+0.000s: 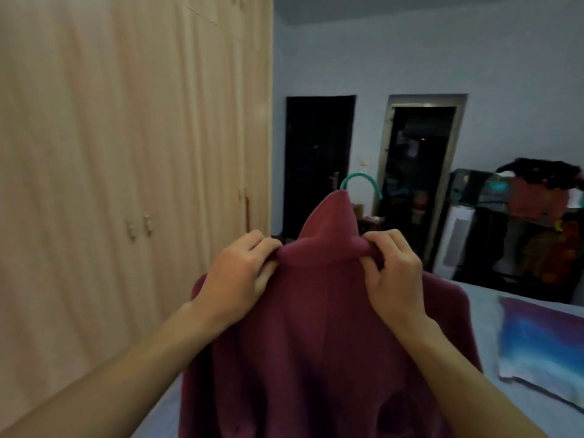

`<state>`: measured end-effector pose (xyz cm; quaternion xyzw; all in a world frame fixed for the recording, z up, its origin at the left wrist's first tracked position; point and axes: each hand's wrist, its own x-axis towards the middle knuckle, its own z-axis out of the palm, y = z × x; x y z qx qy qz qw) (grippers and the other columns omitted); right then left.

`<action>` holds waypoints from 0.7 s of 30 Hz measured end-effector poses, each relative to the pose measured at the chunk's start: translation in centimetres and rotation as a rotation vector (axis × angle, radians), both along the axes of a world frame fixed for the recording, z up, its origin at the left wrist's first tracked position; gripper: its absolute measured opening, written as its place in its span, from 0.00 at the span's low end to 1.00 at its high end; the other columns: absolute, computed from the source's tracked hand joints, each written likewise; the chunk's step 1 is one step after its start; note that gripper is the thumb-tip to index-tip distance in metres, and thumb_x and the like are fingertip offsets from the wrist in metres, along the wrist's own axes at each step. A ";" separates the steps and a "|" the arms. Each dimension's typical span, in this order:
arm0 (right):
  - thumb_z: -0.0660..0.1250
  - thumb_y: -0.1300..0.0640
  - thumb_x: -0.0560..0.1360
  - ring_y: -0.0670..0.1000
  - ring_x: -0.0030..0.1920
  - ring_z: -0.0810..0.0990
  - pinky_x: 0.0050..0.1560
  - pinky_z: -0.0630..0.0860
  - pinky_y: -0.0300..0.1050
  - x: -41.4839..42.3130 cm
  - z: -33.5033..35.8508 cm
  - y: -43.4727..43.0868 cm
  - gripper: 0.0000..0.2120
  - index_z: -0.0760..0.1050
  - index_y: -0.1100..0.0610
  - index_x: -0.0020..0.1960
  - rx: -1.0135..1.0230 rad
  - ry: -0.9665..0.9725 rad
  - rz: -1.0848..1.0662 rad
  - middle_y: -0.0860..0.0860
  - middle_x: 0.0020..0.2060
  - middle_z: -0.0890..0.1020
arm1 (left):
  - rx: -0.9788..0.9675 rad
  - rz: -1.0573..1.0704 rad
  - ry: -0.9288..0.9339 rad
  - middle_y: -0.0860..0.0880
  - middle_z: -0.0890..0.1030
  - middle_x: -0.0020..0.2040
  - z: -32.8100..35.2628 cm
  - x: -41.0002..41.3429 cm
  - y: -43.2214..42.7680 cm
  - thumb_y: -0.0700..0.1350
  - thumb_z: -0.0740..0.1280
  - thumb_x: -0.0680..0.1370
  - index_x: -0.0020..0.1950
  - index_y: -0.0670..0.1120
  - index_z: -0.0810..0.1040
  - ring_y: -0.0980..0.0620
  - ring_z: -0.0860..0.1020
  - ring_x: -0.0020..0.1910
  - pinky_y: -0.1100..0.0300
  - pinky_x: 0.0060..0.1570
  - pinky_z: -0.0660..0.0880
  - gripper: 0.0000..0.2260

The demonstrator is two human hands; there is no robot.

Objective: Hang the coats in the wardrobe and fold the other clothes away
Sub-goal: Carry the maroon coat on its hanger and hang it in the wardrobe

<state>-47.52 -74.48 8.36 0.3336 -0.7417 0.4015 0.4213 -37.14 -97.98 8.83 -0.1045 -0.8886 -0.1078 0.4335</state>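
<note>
Slippage is the chief risk from here: your left hand (pixel 240 276) and right hand (pixel 395 276) are apart, each pinching a fold of the collar on either side of the neck. Neither grips the hanger itself, whose shoulders are hidden under the cloth. If the fabric is not seated evenly on it, the coat (pixel 316 343) may slide off one side once you lift by the hook. The wardrobe (pixel 126 153) fills the view from 9 to 11 o'clock, and its doors look closed. Freeing a hand for the knobs (pixel 139 227) would leave the garment on a single pinch, so take hold of the hook before you let go. The coat hangs in front of you at centre and runs down past 6 o'clock out of view, with the bed (pixel 486 311) at 4 o'clock beside it. You cannot tell whether its hem rests on anything. It is a dark maroon, thick and soft like fleece, and its tall collar is drawn up to a peak. The teal hanger hook (pixel 360 181) pokes out at 12 o'clock of that peak, and its open end curls down toward 3 o'clock. The back panel falls in loose, heavy folds, so expect it to swing.
</note>
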 end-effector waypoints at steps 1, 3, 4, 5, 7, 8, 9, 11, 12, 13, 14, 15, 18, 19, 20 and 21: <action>0.71 0.67 0.73 0.47 0.44 0.75 0.46 0.74 0.39 0.6 0.1 -1.1 0.10 0.79 0.60 0.53 -0.001 0.004 0.038 0.48 0.46 0.77 | -0.005 0.022 0.000 0.48 0.78 0.48 0.2 1.3 -0.8 0.41 0.70 0.77 0.56 0.45 0.78 0.50 0.76 0.47 0.61 0.48 0.72 0.08; 0.72 0.67 0.73 0.46 0.43 0.75 0.44 0.75 0.38 1.9 0.6 -3.5 0.11 0.79 0.59 0.54 0.006 0.018 0.106 0.48 0.46 0.76 | 0.005 0.065 -0.001 0.48 0.78 0.47 0.7 3.8 -2.5 0.42 0.68 0.77 0.55 0.45 0.78 0.51 0.75 0.46 0.67 0.48 0.67 0.08; 0.72 0.67 0.72 0.46 0.42 0.75 0.42 0.75 0.38 2.5 0.8 -4.7 0.11 0.79 0.59 0.54 0.009 0.025 0.136 0.48 0.46 0.76 | 0.018 0.087 0.008 0.48 0.78 0.47 0.9 5.0 -3.4 0.41 0.69 0.77 0.55 0.44 0.78 0.52 0.75 0.46 0.70 0.48 0.65 0.07; 0.72 0.67 0.72 0.46 0.42 0.75 0.41 0.74 0.36 3.1 1.1 -6.1 0.11 0.79 0.59 0.53 0.009 0.029 0.167 0.47 0.46 0.76 | 0.028 0.108 0.021 0.49 0.78 0.47 1.0 6.3 -4.4 0.39 0.69 0.77 0.54 0.44 0.78 0.52 0.75 0.46 0.72 0.49 0.65 0.07; 0.72 0.67 0.72 0.45 0.42 0.74 0.40 0.72 0.33 4.5 1.5 -9.0 0.11 0.79 0.58 0.53 0.003 0.029 0.222 0.46 0.45 0.75 | 0.037 0.150 0.038 0.49 0.77 0.47 1.4 8.9 -6.4 0.39 0.69 0.77 0.55 0.44 0.78 0.52 0.75 0.46 0.68 0.50 0.69 0.07; 0.72 0.66 0.72 0.45 0.41 0.74 0.41 0.72 0.33 5.4 1.7 -10.5 0.11 0.79 0.58 0.53 0.002 0.027 0.249 0.47 0.45 0.75 | 0.045 0.176 0.042 0.49 0.78 0.48 1.6 10.3 -7.6 0.40 0.68 0.78 0.56 0.44 0.78 0.51 0.76 0.47 0.62 0.50 0.71 0.07; 0.72 0.65 0.72 0.45 0.41 0.75 0.41 0.72 0.32 6.2 1.8 -12.1 0.10 0.79 0.57 0.53 0.007 0.026 0.277 0.47 0.45 0.76 | 0.055 0.207 0.047 0.50 0.78 0.48 1.8 11.7 -8.8 0.39 0.68 0.78 0.56 0.44 0.78 0.50 0.77 0.47 0.59 0.49 0.72 0.07; 0.73 0.61 0.73 0.45 0.41 0.75 0.43 0.71 0.29 7.9 1.8 -15.3 0.09 0.79 0.56 0.52 0.020 0.026 0.326 0.47 0.44 0.76 | 0.066 0.264 0.076 0.50 0.78 0.48 2.0 14.6 -11.2 0.37 0.69 0.77 0.56 0.44 0.79 0.51 0.76 0.46 0.58 0.48 0.72 0.08; 0.74 0.59 0.73 0.45 0.40 0.75 0.43 0.70 0.28 8.7 1.8 -17.0 0.08 0.79 0.56 0.52 0.023 0.024 0.347 0.47 0.44 0.76 | 0.070 0.289 0.092 0.50 0.77 0.47 2.2 16.0 -12.5 0.36 0.69 0.77 0.55 0.43 0.79 0.51 0.76 0.45 0.58 0.48 0.72 0.08; 0.75 0.57 0.73 0.45 0.40 0.75 0.43 0.70 0.28 9.5 1.7 -18.7 0.09 0.79 0.56 0.51 0.019 0.020 0.367 0.47 0.44 0.76 | 0.077 0.313 0.099 0.50 0.77 0.47 2.3 17.6 -13.7 0.35 0.69 0.77 0.55 0.43 0.78 0.51 0.76 0.45 0.58 0.47 0.72 0.08; 0.76 0.55 0.72 0.45 0.40 0.75 0.43 0.70 0.29 10.4 1.6 -20.5 0.10 0.79 0.56 0.51 0.009 0.016 0.389 0.47 0.43 0.76 | 0.082 0.342 0.103 0.51 0.77 0.47 2.4 19.2 -15.1 0.35 0.69 0.77 0.55 0.44 0.78 0.51 0.76 0.44 0.58 0.47 0.72 0.09; 0.76 0.54 0.72 0.45 0.40 0.75 0.43 0.71 0.31 11.3 1.5 -22.2 0.11 0.79 0.56 0.51 0.003 0.015 0.413 0.47 0.43 0.76 | 0.081 0.370 0.108 0.51 0.77 0.47 2.4 20.8 -16.5 0.36 0.69 0.77 0.55 0.45 0.78 0.51 0.76 0.44 0.57 0.47 0.73 0.09; 0.76 0.58 0.72 0.44 0.40 0.74 0.45 0.71 0.34 14.7 1.2 -28.1 0.10 0.79 0.56 0.51 0.023 0.037 0.508 0.46 0.42 0.76 | 0.102 0.460 0.111 0.52 0.77 0.47 2.3 26.0 -21.3 0.35 0.70 0.76 0.56 0.44 0.78 0.52 0.76 0.44 0.58 0.47 0.73 0.10; 0.76 0.59 0.72 0.43 0.40 0.74 0.45 0.70 0.33 16.0 1.1 -30.1 0.10 0.80 0.57 0.51 0.034 0.049 0.538 0.46 0.42 0.75 | 0.106 0.488 0.119 0.52 0.77 0.48 2.3 27.8 -23.0 0.35 0.70 0.76 0.56 0.44 0.79 0.52 0.76 0.45 0.59 0.48 0.73 0.10; 0.75 0.61 0.72 0.42 0.41 0.73 0.46 0.69 0.31 17.3 1.1 -32.1 0.10 0.80 0.57 0.52 0.041 0.063 0.564 0.45 0.42 0.75 | 0.101 0.512 0.128 0.52 0.77 0.47 2.2 29.5 -24.6 0.35 0.71 0.76 0.56 0.44 0.79 0.53 0.76 0.45 0.60 0.48 0.72 0.10; 0.75 0.63 0.72 0.41 0.41 0.73 0.46 0.68 0.30 18.7 0.9 -34.0 0.09 0.80 0.57 0.52 0.044 0.074 0.589 0.44 0.42 0.75 | 0.092 0.533 0.132 0.52 0.77 0.47 2.1 31.1 -26.1 0.35 0.71 0.75 0.55 0.43 0.79 0.53 0.76 0.45 0.61 0.48 0.72 0.10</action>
